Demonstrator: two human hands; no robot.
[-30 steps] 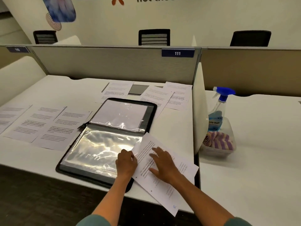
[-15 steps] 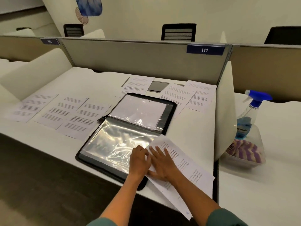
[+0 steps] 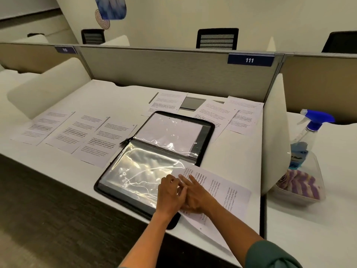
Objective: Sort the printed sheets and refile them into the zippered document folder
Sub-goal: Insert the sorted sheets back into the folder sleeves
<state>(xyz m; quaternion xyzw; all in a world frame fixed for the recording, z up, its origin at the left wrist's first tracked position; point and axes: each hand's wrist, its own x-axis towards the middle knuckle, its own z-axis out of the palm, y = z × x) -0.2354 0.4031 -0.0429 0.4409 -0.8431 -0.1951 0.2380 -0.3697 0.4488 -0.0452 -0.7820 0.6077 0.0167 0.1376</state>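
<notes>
The black zippered document folder [image 3: 207,132] lies open on the desk, its clear plastic sleeves [image 3: 143,171] glaring under the light. A white sheet sits in the far sleeve. One printed sheet [image 3: 229,192] lies skewed over the folder's near right corner. My right hand [image 3: 197,198] presses on that sheet's left end with fingers spread. My left hand [image 3: 170,192] touches it, fingers curled at the right edge of the near sleeve. Three printed sheets [image 3: 77,130] lie in a row left of the folder. Three more sheets [image 3: 231,115] lie behind it.
Grey partitions [image 3: 173,70] close the desk at the back, and a white divider [image 3: 274,132] closes it on the right. Beyond the divider, a clear tub [image 3: 301,198] holds a spray bottle [image 3: 309,132] and a striped cloth. The desk's front edge runs just under my forearms.
My hands have come together at the near sleeve's right edge, and the printed sheet has slid left toward the sleeve. My view has shifted, so the folder appears further right.
</notes>
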